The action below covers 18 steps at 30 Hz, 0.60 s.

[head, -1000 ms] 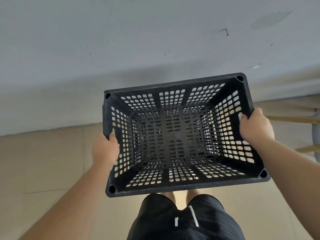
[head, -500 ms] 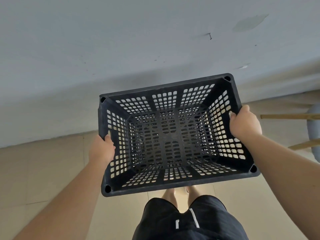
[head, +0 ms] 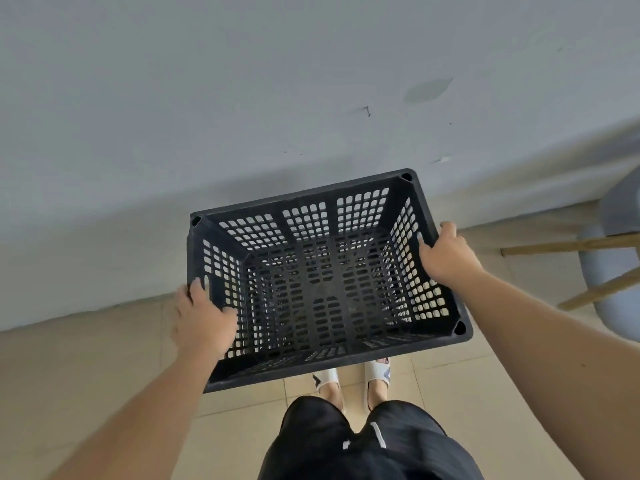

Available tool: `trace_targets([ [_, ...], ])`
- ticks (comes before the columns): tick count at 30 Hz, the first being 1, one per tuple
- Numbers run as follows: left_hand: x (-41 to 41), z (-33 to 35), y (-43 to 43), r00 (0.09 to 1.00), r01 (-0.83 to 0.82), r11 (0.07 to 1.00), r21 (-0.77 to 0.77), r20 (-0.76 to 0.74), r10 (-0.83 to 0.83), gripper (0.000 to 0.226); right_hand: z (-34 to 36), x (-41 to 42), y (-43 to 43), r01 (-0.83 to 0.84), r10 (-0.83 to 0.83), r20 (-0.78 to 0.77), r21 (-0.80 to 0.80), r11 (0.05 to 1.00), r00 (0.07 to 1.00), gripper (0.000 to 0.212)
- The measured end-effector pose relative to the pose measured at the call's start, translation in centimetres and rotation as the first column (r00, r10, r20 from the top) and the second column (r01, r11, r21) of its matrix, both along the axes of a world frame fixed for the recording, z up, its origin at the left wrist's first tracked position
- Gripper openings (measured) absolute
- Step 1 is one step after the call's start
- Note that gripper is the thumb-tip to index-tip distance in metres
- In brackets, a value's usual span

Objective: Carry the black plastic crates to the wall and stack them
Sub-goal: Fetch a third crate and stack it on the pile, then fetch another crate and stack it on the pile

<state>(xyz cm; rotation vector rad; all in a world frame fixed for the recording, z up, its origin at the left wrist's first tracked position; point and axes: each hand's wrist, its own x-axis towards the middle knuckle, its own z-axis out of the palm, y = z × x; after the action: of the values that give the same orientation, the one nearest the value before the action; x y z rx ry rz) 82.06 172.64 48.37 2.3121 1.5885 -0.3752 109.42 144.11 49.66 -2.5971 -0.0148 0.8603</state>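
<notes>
Nearest the camera were a pair of black fabric shorts (head: 367,445) with white drawstrings, and below them two feet in white open sandals (head: 378,370) standing on a beige tiled floor (head: 86,368). Two bare forearms reached forward from either side. The left hand (head: 202,320), slightly blurred, clasped the left short side of a black perforated plastic crate (head: 322,282), thumb lying against the inner face and fingers running along the outer rim. The right hand (head: 446,252) grasped the opposite short side, thumb hooked over the rim into the crate and fingers wrapped around the outside. The crate sat between both hands with its open top facing up, tilted a little so its right far corner was higher in view; its near rim covered the toes, and whether its base touched the floor could not be told. Just beyond its far rim rose a pale grey-blue painted wall (head: 242,98) with a small dark mark (head: 367,111). At the right edge stood a grey-seated chair with light wooden legs (head: 568,245)
</notes>
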Motion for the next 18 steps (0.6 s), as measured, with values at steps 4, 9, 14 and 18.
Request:
trace_targets([
  [4,2.2,2.2,-3.4,0.971,0.238,0.970,-0.056,-0.018,-0.239,0.068,1.5,-3.3,-1.8,-0.021,0.022,0.020,-0.070,0.997,1.000,0.059],
  [9,5.9,3.9,-5.8,0.878,0.473,0.871,-0.133,0.152,-0.454,0.059,3.8,-8.3,-3.5,0.066,-0.062,0.049,-0.074,0.995,0.997,0.062],
  [14,7.1,4.8,-9.0,0.722,0.692,0.690,-0.214,0.226,-0.654,0.059,5.6,-13.7,-5.0,0.271,-0.265,0.102,-0.049,0.961,0.959,0.057],
  [18,6.4,5.4,-11.3,0.541,0.840,0.514,-0.172,0.219,-0.812,0.060,6.4,-18.9,-6.6,0.382,-0.374,0.122,-0.051,0.923,0.919,0.059],
])
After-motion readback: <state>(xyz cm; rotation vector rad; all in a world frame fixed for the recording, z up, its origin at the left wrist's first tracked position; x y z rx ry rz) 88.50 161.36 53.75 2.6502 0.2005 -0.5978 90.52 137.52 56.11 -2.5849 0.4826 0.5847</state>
